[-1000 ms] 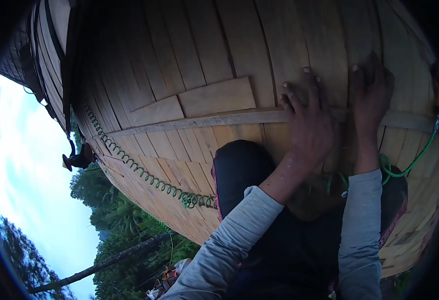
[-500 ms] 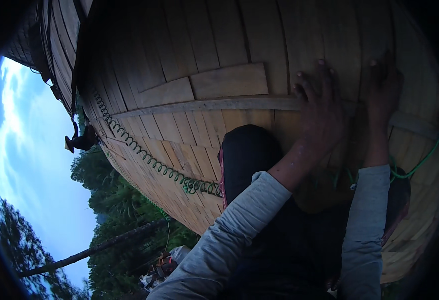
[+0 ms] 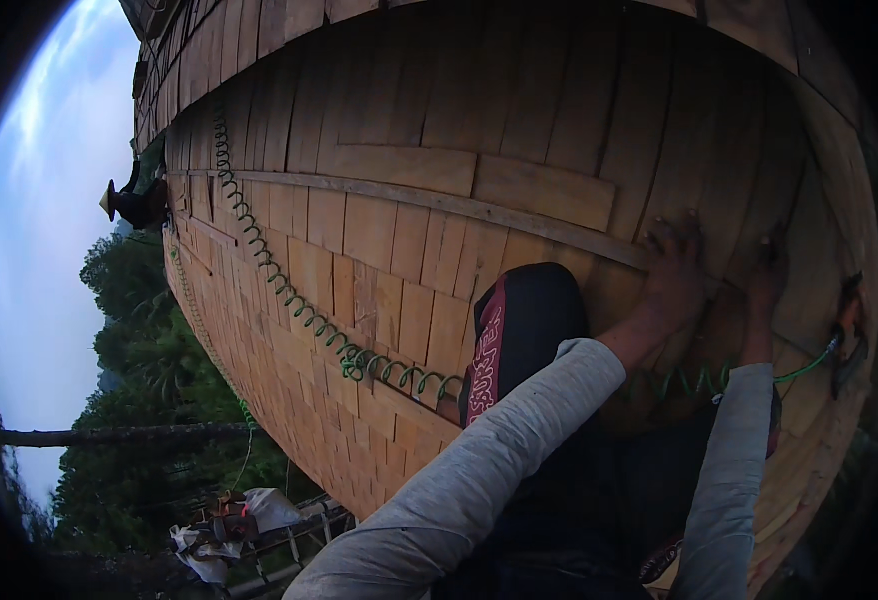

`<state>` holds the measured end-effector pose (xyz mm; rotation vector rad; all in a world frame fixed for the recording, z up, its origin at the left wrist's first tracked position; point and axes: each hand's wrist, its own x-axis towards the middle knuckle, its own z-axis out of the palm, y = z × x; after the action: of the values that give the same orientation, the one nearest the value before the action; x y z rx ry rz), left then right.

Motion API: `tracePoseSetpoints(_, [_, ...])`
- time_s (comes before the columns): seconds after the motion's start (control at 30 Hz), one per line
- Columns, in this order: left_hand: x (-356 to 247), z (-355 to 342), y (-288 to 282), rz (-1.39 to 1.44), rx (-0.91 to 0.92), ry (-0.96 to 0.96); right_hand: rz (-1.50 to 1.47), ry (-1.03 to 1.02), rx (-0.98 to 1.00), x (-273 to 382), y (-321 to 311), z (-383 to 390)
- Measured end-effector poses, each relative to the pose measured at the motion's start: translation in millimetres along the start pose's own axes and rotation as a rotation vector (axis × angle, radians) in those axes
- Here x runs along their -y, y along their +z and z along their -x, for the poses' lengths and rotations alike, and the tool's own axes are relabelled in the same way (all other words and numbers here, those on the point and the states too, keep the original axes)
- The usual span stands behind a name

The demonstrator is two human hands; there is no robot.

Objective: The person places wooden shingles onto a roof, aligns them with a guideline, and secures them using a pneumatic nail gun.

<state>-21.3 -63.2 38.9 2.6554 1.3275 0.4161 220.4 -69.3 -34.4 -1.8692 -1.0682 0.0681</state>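
Observation:
My left hand (image 3: 674,283) rests on the wooden shingles just past the right part of a long narrow batten (image 3: 439,200), its fingers spread. Close beside it on the right, my right hand (image 3: 767,282) reaches onto the dark shingles, fingers stretched out and poorly lit. Neither hand shows anything held. Two loose shingles, one (image 3: 404,168) to the left and another (image 3: 544,190) nearer my left hand, lie lengthwise along the batten's far side. My bent knee (image 3: 534,325) in dark trousers is left of my left forearm.
A coiled green air hose (image 3: 299,305) runs across the shingled roof (image 3: 339,240), joining an orange and black tool (image 3: 847,325) at right. Another person (image 3: 139,205) in a conical hat is at the far left edge. Bags (image 3: 271,510) sit on scaffolding below; trees stand beyond.
The view has shifted, so more roof and the orange tool show. Both hands appear lower in the picture, still lying on the shingles near the batten.

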Motion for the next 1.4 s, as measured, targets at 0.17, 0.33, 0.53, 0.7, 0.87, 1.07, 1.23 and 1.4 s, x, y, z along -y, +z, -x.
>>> tracePoseSetpoints(0.17, [-17,-3,-4,-0.058,0.131,-0.024,-0.138,0.004,0.014,-54,-8,-10])
tracePoseSetpoints(0.33, [-14,-2,-26,-0.051,0.246,-0.039,-0.300,0.176,0.054,-31,-17,-8])
tracePoseSetpoints(0.53, [-10,-7,0,-0.065,0.098,-0.053,-0.549,0.280,0.143,0,-31,-20])
tracePoseSetpoints(0.7, [-9,-10,0,-0.037,0.111,-0.027,-0.569,0.352,0.208,29,-48,-11])
tracePoseSetpoints(0.87, [4,-7,3,0.003,0.066,-0.028,-0.673,0.495,0.146,57,-43,-11])
tracePoseSetpoints(1.07, [-7,-8,0,-0.068,0.054,-0.019,-0.655,0.448,0.154,63,-58,-7])
tracePoseSetpoints(1.23, [-10,-5,-4,-0.070,0.108,0.016,-0.556,0.445,0.102,57,-58,-1])
tracePoseSetpoints(1.4, [-6,-9,-15,-0.098,0.160,0.021,-0.874,0.594,0.029,62,-55,-3])
